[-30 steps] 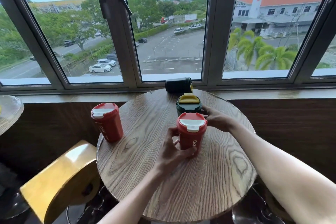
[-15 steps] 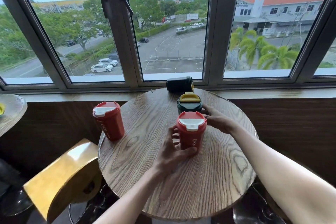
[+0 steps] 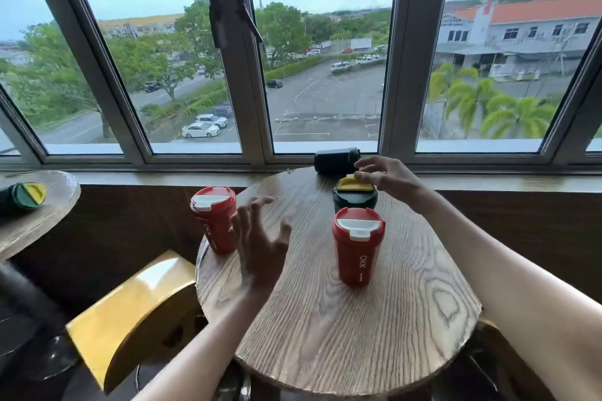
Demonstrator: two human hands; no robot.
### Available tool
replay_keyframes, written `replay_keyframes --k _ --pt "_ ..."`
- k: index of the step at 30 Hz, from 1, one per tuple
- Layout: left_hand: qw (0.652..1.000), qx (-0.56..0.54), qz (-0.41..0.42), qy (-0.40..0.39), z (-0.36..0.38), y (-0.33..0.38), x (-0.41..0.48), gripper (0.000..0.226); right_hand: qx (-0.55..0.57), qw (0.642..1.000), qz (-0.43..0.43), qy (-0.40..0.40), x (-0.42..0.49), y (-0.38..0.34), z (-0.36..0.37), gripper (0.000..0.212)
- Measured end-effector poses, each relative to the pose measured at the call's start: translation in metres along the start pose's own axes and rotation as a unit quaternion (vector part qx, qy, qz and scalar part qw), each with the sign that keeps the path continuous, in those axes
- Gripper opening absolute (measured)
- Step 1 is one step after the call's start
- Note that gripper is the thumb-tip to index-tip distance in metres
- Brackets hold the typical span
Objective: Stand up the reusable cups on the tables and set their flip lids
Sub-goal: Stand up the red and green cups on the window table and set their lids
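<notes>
Two red cups with white flip lids stand upright on the round wooden table (image 3: 342,335): one near the middle (image 3: 357,251), one at the left edge (image 3: 215,220). Behind the middle cup stands a dark green cup with a yellow lid (image 3: 354,195). Another dark green cup (image 3: 335,160) lies on its side at the table's far edge by the window. My right hand (image 3: 386,177) reaches over the green cup, its fingertips pinching the back of the yellow lid flap. My left hand (image 3: 260,241) hovers open above the table between the two red cups, touching nothing.
A second wooden table (image 3: 39,225) at the left carries a green cup with a yellow lid (image 3: 22,196) lying on its side. A yellow chair (image 3: 130,312) stands at the near left of the round table. The window sill (image 3: 488,181) runs close behind.
My left hand has let go of the middle red cup and moved left, fingers spread. My right hand has risen from beside the cups to the yellow lid. The camera has moved closer.
</notes>
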State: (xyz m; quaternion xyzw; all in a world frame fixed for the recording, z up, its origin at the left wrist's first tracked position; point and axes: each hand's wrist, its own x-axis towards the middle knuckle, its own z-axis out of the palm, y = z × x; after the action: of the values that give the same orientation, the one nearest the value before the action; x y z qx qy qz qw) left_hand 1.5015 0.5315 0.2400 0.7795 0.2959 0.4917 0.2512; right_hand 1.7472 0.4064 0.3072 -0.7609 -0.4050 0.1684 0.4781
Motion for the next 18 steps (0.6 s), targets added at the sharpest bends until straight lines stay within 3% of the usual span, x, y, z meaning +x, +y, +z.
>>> replay_keyframes --k 6,9,13,18 --pt "0.981 0.123 -0.086 0.122 -0.028 -0.037 0.046 0.090 -0.102 0.991 0.029 -0.079 0.011 -0.008 0.013 0.042" --pt "0.988 0.078 -0.089 0.097 -0.036 -0.062 0.049 0.104 -0.070 0.994 0.052 -0.072 0.008 -0.008 0.013 0.043" --pt "0.993 -0.043 -0.109 0.027 -0.037 -0.080 0.043 0.111 -0.030 0.994 0.076 -0.072 0.005 -0.009 0.013 0.057" --pt "0.984 -0.064 -0.157 0.061 -0.036 -0.087 0.052 0.104 -0.004 0.992 0.089 -0.086 0.004 -0.008 0.013 0.056"
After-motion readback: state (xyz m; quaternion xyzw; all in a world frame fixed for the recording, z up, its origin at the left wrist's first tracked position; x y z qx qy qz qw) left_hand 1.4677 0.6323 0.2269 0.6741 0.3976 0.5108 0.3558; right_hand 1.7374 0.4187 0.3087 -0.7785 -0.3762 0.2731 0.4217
